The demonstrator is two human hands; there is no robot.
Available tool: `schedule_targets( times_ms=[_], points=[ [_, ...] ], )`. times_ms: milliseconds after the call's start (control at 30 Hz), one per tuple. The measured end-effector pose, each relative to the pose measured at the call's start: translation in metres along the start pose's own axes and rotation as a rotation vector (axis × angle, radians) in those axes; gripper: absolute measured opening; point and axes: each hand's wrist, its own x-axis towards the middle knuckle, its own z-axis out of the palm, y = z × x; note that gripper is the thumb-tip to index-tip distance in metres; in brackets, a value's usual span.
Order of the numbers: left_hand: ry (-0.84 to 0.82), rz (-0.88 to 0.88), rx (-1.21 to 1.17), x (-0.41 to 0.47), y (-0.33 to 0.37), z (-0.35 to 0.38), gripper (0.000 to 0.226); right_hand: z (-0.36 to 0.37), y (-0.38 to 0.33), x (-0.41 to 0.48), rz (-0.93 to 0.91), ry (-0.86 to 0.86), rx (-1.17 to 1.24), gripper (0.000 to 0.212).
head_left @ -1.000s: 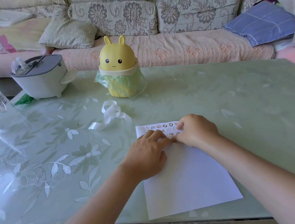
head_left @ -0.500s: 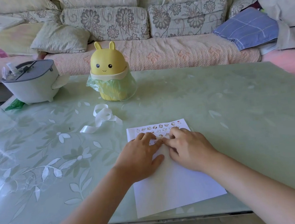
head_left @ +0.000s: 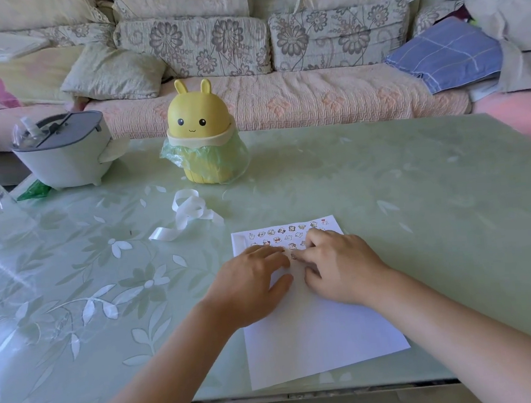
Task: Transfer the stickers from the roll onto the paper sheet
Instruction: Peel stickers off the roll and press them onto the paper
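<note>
Stickers (head_left: 279, 232) and their one paper sheet (head_left: 318, 341) lie on the near side of the one green glass-topped bench (head_left: 418, 204), in front of a single flower-patterned sofa (head_left: 281, 103) that runs along the back. The white sheet lies flat and slightly turned, its near edge close to the bench's front edge. At the far left stands one grey lidded container (head_left: 61, 155), and beside it one yellow rabbit-shaped bin (head_left: 202, 133) lined with a green bag. Two hands rest on the upper half of the sheet. The left hand (head_left: 251, 279) lies flat with fingers spread and holds nothing. The right hand (head_left: 337, 265) has bent fingers with their tips down on the paper, its forefinger pressing on a sticker. One curled white strip (head_left: 188, 214) lies between the bin and the sheet, apart from both. The stickers form three rows along the sheet's far edge, the lower two partly covered by fingers; they are too small to count exactly.
</note>
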Motion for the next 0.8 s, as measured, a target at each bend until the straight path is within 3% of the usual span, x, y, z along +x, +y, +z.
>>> schedule_targets(
  times_ms=[133,267,367,500,633,800],
  points=[
    [0.031,0.023,-0.092,-0.001,-0.006,0.000,0.025,-0.007,0.000,0.004,0.035,0.002,0.006,0.030],
    [0.199,0.059,-0.143,0.001,-0.018,-0.009,0.029,-0.009,-0.009,0.010,0.073,0.029,0.064,0.028],
    [0.315,-0.109,-0.171,-0.001,-0.027,-0.021,0.033,-0.010,-0.020,0.019,0.086,0.023,0.172,0.030],
    [0.351,-0.386,-0.231,-0.009,-0.036,-0.028,0.031,-0.004,-0.034,0.033,0.130,0.011,0.321,0.027],
    [0.288,-0.587,-0.257,-0.013,-0.038,-0.032,0.026,0.000,-0.046,0.042,0.194,-0.016,0.392,0.022],
    [0.180,-0.716,-0.203,-0.020,-0.045,-0.036,0.032,0.003,-0.060,0.051,0.246,-0.026,0.504,0.022]
  ],
)
